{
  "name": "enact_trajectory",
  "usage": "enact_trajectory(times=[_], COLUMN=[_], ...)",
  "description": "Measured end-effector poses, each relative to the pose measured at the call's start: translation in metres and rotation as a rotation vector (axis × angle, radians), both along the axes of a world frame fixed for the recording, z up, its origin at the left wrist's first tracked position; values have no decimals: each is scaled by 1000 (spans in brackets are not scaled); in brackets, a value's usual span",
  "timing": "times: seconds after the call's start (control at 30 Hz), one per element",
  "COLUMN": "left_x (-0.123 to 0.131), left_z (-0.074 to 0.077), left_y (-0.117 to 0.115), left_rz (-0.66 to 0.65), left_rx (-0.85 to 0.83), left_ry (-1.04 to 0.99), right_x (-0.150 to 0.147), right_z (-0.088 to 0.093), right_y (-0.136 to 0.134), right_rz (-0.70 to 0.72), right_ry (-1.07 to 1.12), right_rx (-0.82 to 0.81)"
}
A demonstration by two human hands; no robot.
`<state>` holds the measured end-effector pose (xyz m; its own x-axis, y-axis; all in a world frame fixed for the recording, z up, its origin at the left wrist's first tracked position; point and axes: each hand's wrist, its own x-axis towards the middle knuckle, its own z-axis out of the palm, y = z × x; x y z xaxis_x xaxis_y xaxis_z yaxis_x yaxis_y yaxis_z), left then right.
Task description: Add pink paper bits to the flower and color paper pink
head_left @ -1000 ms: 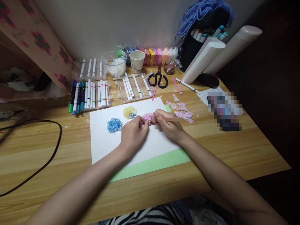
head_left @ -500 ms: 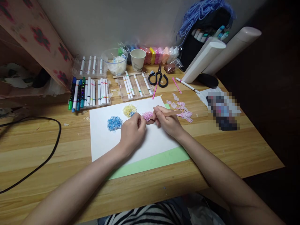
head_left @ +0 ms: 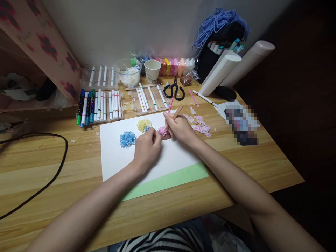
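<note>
A flat brown craft stick (head_left: 178, 111) is gripped in the closed fingers of my right hand (head_left: 181, 129), its upper end tilted up and its lower end at a small pink crumpled-paper clump (head_left: 162, 131). Under the clump's near edge shows a brown patch (head_left: 166, 137). My left hand (head_left: 147, 148) is closed beside the clump, resting on the white paper (head_left: 115, 162); whatever its fingertips pinch is hidden. Blue (head_left: 127, 139) and yellow (head_left: 143, 125) shredded clumps sit on the sheet to the left. Beneath it lies green paper (head_left: 168, 182).
Pink paper scraps (head_left: 201, 128) lie right of the sheet. Behind stand marker cases (head_left: 136, 109), black scissors (head_left: 175, 89), a paper cup (head_left: 152, 71) and a clear bowl (head_left: 128, 75). A black cable (head_left: 64, 157) curves at left; a white roll (head_left: 223, 73) leans at right.
My right hand has shifted slightly left, and the craft stick has swung from nearly level to steeply tilted. My left hand stays in about the same place. The view has turned slightly.
</note>
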<state>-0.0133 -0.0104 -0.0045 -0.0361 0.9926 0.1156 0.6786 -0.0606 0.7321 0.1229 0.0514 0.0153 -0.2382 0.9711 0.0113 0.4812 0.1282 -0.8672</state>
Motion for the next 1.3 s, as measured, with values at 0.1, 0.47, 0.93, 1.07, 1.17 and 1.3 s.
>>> enact_trajectory(times=[0.1, 0.47, 0.93, 1.07, 1.17, 1.3], left_x=[0, -3, -5, -3, -3, -3], left_z=[1, 3, 1, 2, 2, 2], left_y=[0, -1, 0, -1, -1, -1], left_rz=[5, -74, -113, -109, -119, -128], left_rx=[-7, -24, -45, -45, -37, -14], left_ry=[-12, -83, -104, -109, -112, -120], right_x=[7, 78, 85, 81, 79, 77], right_z=[-3, -4, -19, -24, -24, -18], right_y=[-3, 18, 17, 23, 24, 16], right_rz=[-56, -297, -169, -120, -136, -183], right_ry=[98, 302, -339, -367, -346, -146], right_rx=[-16, 194, 378, 420, 419, 374])
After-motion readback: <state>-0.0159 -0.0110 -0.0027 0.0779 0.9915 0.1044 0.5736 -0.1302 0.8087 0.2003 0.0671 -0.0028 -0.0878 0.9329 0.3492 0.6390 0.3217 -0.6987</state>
